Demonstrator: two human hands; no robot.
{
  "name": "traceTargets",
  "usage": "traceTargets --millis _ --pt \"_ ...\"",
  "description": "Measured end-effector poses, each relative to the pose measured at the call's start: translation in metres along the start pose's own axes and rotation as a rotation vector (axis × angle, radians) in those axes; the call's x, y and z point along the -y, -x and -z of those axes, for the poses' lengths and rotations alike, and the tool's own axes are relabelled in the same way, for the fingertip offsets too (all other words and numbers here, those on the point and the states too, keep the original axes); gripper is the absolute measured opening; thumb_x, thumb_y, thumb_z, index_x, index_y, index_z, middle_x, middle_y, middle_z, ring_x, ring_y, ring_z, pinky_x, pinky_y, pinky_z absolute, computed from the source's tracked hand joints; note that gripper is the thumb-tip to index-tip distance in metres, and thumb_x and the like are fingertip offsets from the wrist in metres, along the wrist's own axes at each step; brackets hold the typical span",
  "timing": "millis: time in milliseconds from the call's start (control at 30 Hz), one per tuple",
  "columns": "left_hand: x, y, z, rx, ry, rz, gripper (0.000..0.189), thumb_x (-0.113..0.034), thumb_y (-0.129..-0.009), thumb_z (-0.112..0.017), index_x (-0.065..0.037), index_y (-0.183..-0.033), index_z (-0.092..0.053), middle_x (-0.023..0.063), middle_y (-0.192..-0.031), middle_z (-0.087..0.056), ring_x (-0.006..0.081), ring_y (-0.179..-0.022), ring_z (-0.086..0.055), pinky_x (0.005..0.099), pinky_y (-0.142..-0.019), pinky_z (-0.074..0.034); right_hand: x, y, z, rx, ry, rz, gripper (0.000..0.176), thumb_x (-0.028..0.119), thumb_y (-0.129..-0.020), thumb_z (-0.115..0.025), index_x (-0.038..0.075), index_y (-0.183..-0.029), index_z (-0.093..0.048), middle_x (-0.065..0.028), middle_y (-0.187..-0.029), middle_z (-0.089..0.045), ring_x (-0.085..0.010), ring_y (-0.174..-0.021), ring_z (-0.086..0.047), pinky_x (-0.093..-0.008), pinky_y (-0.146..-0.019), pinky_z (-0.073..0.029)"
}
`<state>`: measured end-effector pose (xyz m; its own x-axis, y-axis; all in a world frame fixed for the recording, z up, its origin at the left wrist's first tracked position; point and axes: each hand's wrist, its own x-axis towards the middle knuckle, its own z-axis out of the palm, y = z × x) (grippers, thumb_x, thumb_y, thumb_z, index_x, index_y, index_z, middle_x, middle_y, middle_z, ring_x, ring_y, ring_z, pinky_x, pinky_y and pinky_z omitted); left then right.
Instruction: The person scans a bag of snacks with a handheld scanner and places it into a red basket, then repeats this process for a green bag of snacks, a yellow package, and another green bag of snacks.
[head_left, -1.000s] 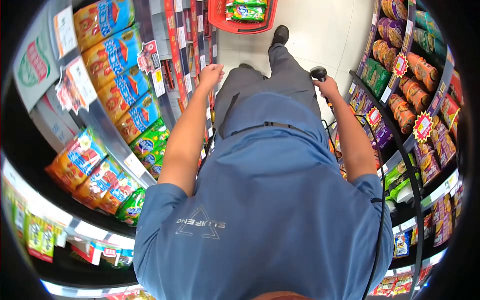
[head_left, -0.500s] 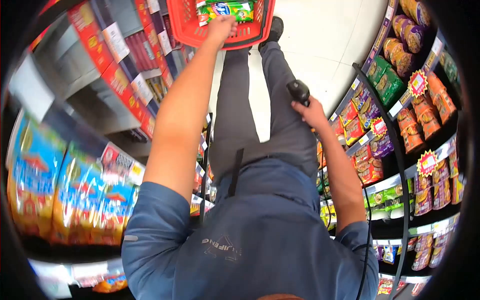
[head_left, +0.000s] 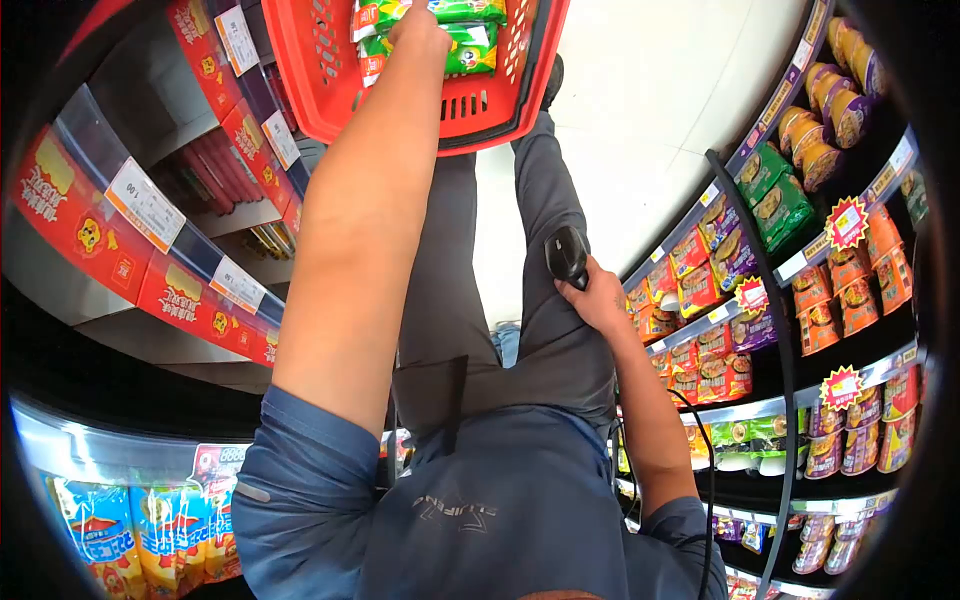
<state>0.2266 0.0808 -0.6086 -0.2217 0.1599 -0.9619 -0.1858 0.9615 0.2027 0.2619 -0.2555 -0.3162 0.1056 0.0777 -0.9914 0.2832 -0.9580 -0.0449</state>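
Observation:
My left hand (head_left: 420,34) reaches into the red basket (head_left: 470,130), over green snack packets (head_left: 468,50) lying inside it. Its fingertips are at the top edge of the view, mostly out of sight, so whether they grip a packet cannot be made out. My right hand (head_left: 598,296), near my right thigh, is closed around the handle of a black handheld device that looks like a scanner (head_left: 568,254). A black cable runs down beside my right forearm.
Shelves with red boxes (head_left: 190,300) and price tags stand on the left, with blue and yellow bags (head_left: 165,525) lower down. Curving along the right, shelves hold noodle cups (head_left: 856,305) and packets (head_left: 705,270). Pale floor tiles (head_left: 640,110) show between them.
The basket appears lower and larger, with more of the green packets showing. My left hand has shifted up and left in the view. My right hand and the device sit slightly lower and further left.

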Motion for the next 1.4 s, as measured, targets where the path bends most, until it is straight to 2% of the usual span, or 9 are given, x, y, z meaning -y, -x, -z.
traceTargets --millis 100,367,433,633,867,1033,1100,1333,1400 --pt "-0.005 0.016 -0.017 -0.307 -0.114 -0.278 0.04 -0.022 -0.089 -0.068 -0.004 -0.122 -0.054 0.0144 -0.115 -0.063 0.0278 -0.101 -0.063 0.0405 -0.089 -0.053 0.001 0.0 0.006 -0.024 -0.026 0.026 0.046 0.036 -0.077 -0.072 0.001 -0.104 -0.058 -0.0255 -0.084 -0.067 -0.0412 -0.085 -0.065 -0.0459 -0.078 -0.051" --pt "-0.028 0.011 -0.026 -0.059 0.166 0.044 0.052 -0.027 -0.082 -0.076 -0.009 -0.124 -0.053 0.0153 -0.123 -0.056 0.0298 -0.115 -0.052 0.0524 -0.103 -0.037 0.0 -0.001 0.011 -0.042 -0.07 0.038 0.046 0.035 -0.077 -0.071 0.003 -0.108 -0.059 -0.0234 -0.083 -0.067 -0.0407 -0.084 -0.065 -0.0445 -0.077 -0.051" --pt "-0.028 -0.008 -0.019 -0.054 0.142 0.065 0.056 -0.015 -0.08 -0.074 -0.005 -0.128 -0.047 0.0115 -0.118 -0.06 0.0263 -0.1 -0.063 0.0434 -0.082 -0.055 0.001 -0.001 0.014 -0.053 -0.085 0.042 0.047 0.035 -0.077 -0.071 0.003 -0.109 -0.059 -0.0231 -0.083 -0.067 -0.0405 -0.084 -0.065 -0.0445 -0.077 -0.051" --pt "-0.016 0.046 0.02 0.073 0.245 -0.151 0.052 -0.003 -0.075 -0.078 -0.003 -0.119 -0.05 0.0101 -0.119 -0.058 0.0235 -0.102 -0.061 0.0423 -0.08 -0.055 -0.008 0.01 0.012 -0.049 -0.128 0.018 0.049 0.037 -0.077 -0.072 0.002 -0.109 -0.059 -0.025 -0.088 -0.067 -0.0408 -0.087 -0.065 -0.0448 -0.078 -0.05" --pt "-0.047 0.234 0.116 0.625 -0.163 -0.587 0.062 -0.005 -0.082 -0.073 -0.001 -0.135 -0.042 0.0082 -0.13 -0.054 0.0217 -0.118 -0.053 0.0355 -0.102 -0.041 -0.017 0.058 0.032 -0.103 -0.31 0.065 0.049 0.038 -0.076 -0.073 0.002 -0.108 -0.062 -0.0207 -0.087 -0.068 -0.036 -0.085 -0.067 -0.041 -0.078 -0.05" --pt "-0.093 0.407 0.144 0.989 0.059 -0.44 0.073 -0.06 -0.088 -0.051 -0.002 -0.133 -0.044 0.0109 -0.122 -0.058 0.026 -0.108 -0.06 0.0415 -0.094 -0.048 -0.01 0.115 0.071 -0.226 -0.367 0.251 0.045 0.037 -0.074 -0.074 0.003 -0.102 -0.065 -0.0131 -0.075 -0.067 -0.0224 -0.069 -0.065 -0.0348 -0.068 -0.051" --pt "-0.111 0.427 0.139 1.552 0.079 -0.481 0.035 -0.042 -0.094 -0.054 -0.007 -0.097 -0.055 0.0051 -0.077 -0.062 0.0174 -0.07 -0.061 0.031 -0.068 -0.048 0.01 0.154 0.095 -0.328 -0.361 0.389 0.043 0.034 -0.074 -0.075 0.002 -0.102 -0.065 -0.012 -0.073 -0.066 -0.0179 -0.066 -0.063 -0.0332 -0.067 -0.05" --pt "-0.141 0.566 0.126 2.218 0.242 -0.272 0.01 -0.011 -0.095 -0.052 -0.01 -0.087 -0.058 0.0012 -0.074 -0.067 0.0114 -0.071 -0.062 0.0246 -0.068 -0.047 0.075 0.328 0.17 0.04 -0.539 0.696 0.035 0.015 -0.079 -0.075 -0.002 -0.107 -0.062 -0.0013 -0.087 -0.064 -0.0096 -0.077 -0.056 -0.0281 -0.072 -0.048" --pt "-0.137 0.595 0.134 2.186 0.285 -0.334 0.011 -0.011 -0.095 -0.052 -0.01 -0.086 -0.059 0.0008 -0.073 -0.066 0.0115 -0.07 -0.062 0.0245 -0.067 -0.046 0.081 0.375 0.178 0.188 -0.61 0.925 0.037 0.01 -0.079 -0.074 -0.004 -0.11 -0.06 -0.0022 -0.095 -0.066 -0.0099 -0.085 -0.057 -0.0279 -0.081 -0.048"
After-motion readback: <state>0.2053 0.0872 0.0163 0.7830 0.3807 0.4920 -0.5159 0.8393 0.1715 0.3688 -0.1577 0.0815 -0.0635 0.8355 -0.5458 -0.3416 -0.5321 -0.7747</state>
